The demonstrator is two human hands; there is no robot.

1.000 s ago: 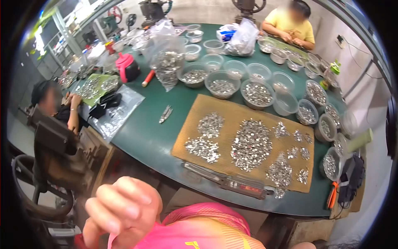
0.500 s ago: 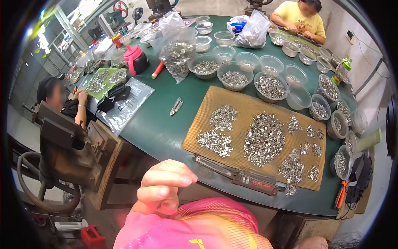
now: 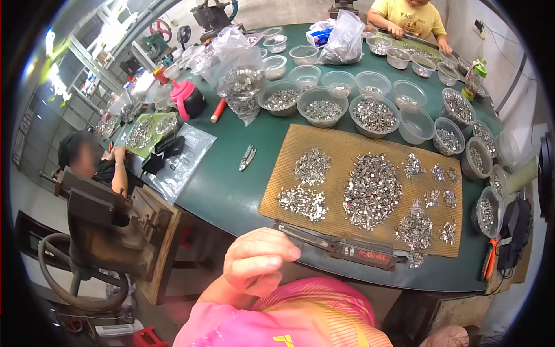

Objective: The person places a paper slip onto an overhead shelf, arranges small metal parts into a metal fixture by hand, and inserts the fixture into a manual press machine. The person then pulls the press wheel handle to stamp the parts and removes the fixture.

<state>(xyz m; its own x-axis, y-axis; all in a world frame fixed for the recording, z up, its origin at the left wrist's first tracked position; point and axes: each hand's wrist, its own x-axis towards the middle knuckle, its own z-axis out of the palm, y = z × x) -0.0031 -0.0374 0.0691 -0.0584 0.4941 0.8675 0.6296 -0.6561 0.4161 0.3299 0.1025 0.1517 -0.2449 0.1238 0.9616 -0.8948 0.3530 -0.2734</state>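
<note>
My left hand [image 3: 260, 260] is raised in front of my pink sleeve, near the table's front edge. Its fingers are loosely curled and nothing shows in them. My right hand is out of view. Just beyond the left hand, a dark metal bar [image 3: 341, 250] lies along the front of a tan ribbed mat [image 3: 341, 141]. On the mat, small shiny metal pieces are sorted into a large heap [image 3: 373, 191], a heap at the right [image 3: 414, 227], two heaps at the left [image 3: 302, 203] and several little ones. Small pliers [image 3: 247, 157] lie left of the mat.
Clear plastic bowls [image 3: 374, 115] of metal parts line the mat's back and right. A filled plastic bag [image 3: 241, 87] and pink-lidded jug [image 3: 186, 99] stand behind. Two people work at the far right [image 3: 411, 20] and left [image 3: 95, 156]. A handwheel press [image 3: 107, 231] stands left; orange-handled pliers [image 3: 490, 259] right.
My view has shifted slightly. My left hand has come a little to the right, still curled. The person in yellow has moved their hands apart. The heaps look the same.
</note>
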